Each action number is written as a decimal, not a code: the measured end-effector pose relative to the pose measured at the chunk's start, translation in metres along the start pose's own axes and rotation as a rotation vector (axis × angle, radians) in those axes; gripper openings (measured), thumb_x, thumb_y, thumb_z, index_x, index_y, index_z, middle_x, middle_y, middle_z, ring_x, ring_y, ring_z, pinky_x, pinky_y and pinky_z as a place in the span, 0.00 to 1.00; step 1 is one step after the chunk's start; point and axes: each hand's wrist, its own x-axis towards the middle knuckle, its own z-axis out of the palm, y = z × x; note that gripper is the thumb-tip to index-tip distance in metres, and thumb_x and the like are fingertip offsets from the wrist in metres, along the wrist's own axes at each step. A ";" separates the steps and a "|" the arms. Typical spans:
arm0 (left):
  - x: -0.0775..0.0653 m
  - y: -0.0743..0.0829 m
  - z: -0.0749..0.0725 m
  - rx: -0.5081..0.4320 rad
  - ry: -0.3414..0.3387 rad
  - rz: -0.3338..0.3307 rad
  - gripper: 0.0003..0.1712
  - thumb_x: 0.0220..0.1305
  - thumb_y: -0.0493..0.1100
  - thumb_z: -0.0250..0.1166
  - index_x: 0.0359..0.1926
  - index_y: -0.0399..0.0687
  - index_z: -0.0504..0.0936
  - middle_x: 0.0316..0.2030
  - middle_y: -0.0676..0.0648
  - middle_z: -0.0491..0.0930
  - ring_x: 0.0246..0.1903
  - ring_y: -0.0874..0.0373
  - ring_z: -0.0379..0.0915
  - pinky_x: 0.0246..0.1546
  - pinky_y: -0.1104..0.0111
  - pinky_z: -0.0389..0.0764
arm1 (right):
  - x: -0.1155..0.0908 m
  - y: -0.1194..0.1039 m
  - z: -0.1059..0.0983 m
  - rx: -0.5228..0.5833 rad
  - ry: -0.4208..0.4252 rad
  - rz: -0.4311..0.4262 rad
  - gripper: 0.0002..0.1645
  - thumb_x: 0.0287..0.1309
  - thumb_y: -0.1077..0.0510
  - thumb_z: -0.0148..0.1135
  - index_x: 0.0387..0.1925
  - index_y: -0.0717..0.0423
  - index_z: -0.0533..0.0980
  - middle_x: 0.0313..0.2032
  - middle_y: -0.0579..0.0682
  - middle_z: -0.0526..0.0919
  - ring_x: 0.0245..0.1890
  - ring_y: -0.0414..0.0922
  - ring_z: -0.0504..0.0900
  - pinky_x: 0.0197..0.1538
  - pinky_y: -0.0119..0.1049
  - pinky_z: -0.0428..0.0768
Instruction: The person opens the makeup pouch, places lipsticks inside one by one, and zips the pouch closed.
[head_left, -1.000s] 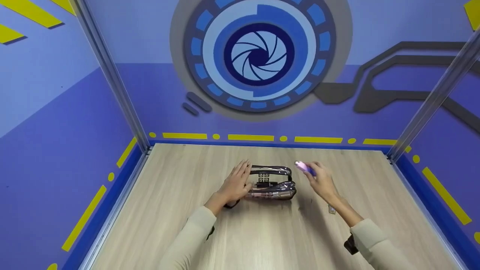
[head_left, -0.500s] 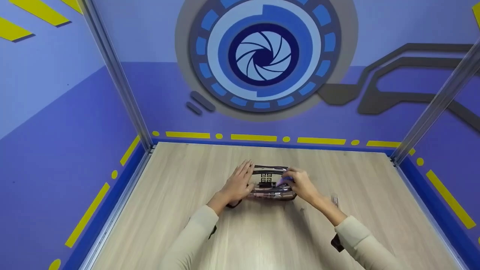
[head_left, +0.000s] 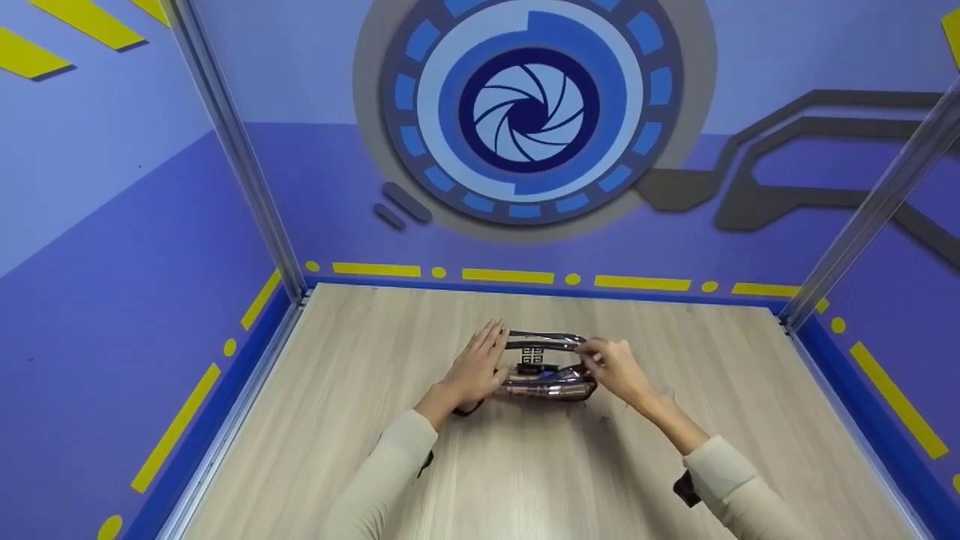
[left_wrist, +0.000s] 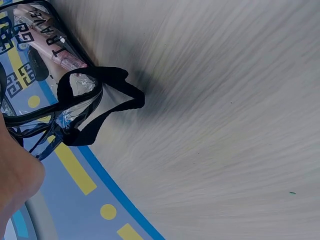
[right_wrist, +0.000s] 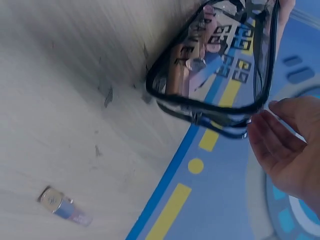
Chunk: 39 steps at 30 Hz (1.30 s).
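Observation:
A clear pouch (head_left: 551, 391) with black edging and black printed letters stands open-topped on the table. Through its wall in the right wrist view show a pink tube, a brown-pink tube (right_wrist: 177, 72) and a blue-purple item (right_wrist: 207, 70). My left hand (head_left: 474, 366) rests against the pouch's left end, fingers straight. At the opposite end my right hand (head_left: 616, 369) pinches the pouch's rim at the corner, thumb and fingertips meeting at the black edging. A black strap loop (left_wrist: 112, 102) sticks out from the left end.
On the wooden table (head_left: 480, 480) a small tube with a metallic cap (right_wrist: 60, 204) lies right of the pouch, mostly hidden by the right forearm in the head view. Blue printed walls (head_left: 300, 187) with metal corner posts enclose the table's back and sides.
My right hand carried a purple item leftward into the pouch and let go of it. That hand then drew back slightly to the pouch's right rim. The left hand stayed in place.

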 end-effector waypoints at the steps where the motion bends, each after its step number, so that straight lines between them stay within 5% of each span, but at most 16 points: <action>1: 0.000 0.000 0.000 -0.001 -0.005 -0.001 0.42 0.75 0.48 0.52 0.80 0.32 0.48 0.80 0.33 0.49 0.80 0.36 0.45 0.78 0.43 0.54 | -0.002 0.004 -0.005 -0.002 0.015 0.018 0.07 0.52 0.78 0.67 0.33 0.70 0.85 0.31 0.61 0.89 0.30 0.55 0.89 0.33 0.44 0.89; 10: 0.000 0.001 0.000 0.008 -0.002 -0.015 0.41 0.75 0.47 0.53 0.79 0.32 0.49 0.80 0.34 0.50 0.80 0.37 0.45 0.78 0.45 0.54 | -0.047 0.057 -0.054 -0.179 -0.040 0.360 0.06 0.60 0.69 0.65 0.38 0.67 0.86 0.34 0.61 0.89 0.32 0.54 0.87 0.34 0.48 0.85; 16: 0.000 -0.003 0.001 -0.008 -0.034 -0.024 0.42 0.77 0.50 0.49 0.81 0.35 0.45 0.81 0.35 0.47 0.81 0.38 0.42 0.79 0.44 0.52 | -0.084 0.083 -0.059 -0.137 -0.157 0.530 0.13 0.62 0.69 0.62 0.45 0.77 0.80 0.37 0.71 0.86 0.34 0.60 0.86 0.33 0.49 0.84; 21: 0.003 -0.007 0.006 0.017 -0.024 -0.012 0.42 0.77 0.50 0.49 0.81 0.34 0.45 0.81 0.35 0.47 0.81 0.39 0.42 0.79 0.46 0.53 | -0.096 0.089 -0.056 -0.138 -0.229 0.644 0.24 0.63 0.64 0.63 0.51 0.84 0.73 0.39 0.76 0.84 0.33 0.59 0.86 0.37 0.54 0.84; 26: 0.004 -0.007 0.008 0.037 -0.023 -0.014 0.42 0.77 0.51 0.49 0.81 0.35 0.45 0.82 0.37 0.45 0.81 0.41 0.41 0.80 0.47 0.52 | -0.099 0.092 -0.052 -0.157 -0.297 0.729 0.30 0.61 0.60 0.66 0.54 0.84 0.72 0.43 0.76 0.84 0.36 0.57 0.85 0.45 0.59 0.83; 34: 0.003 -0.002 0.003 0.024 -0.017 -0.016 0.42 0.76 0.49 0.51 0.80 0.34 0.47 0.81 0.36 0.47 0.80 0.39 0.44 0.79 0.47 0.53 | -0.100 0.098 -0.049 -0.147 -0.349 0.818 0.30 0.58 0.63 0.67 0.57 0.80 0.70 0.27 0.57 0.84 0.26 0.46 0.79 0.35 0.47 0.80; 39: 0.003 0.000 0.001 0.020 -0.030 -0.030 0.42 0.76 0.49 0.51 0.81 0.35 0.47 0.81 0.36 0.47 0.81 0.39 0.43 0.80 0.47 0.52 | -0.089 0.096 -0.050 -0.178 -0.352 0.799 0.29 0.60 0.66 0.61 0.59 0.82 0.70 0.40 0.71 0.84 0.30 0.50 0.80 0.43 0.56 0.83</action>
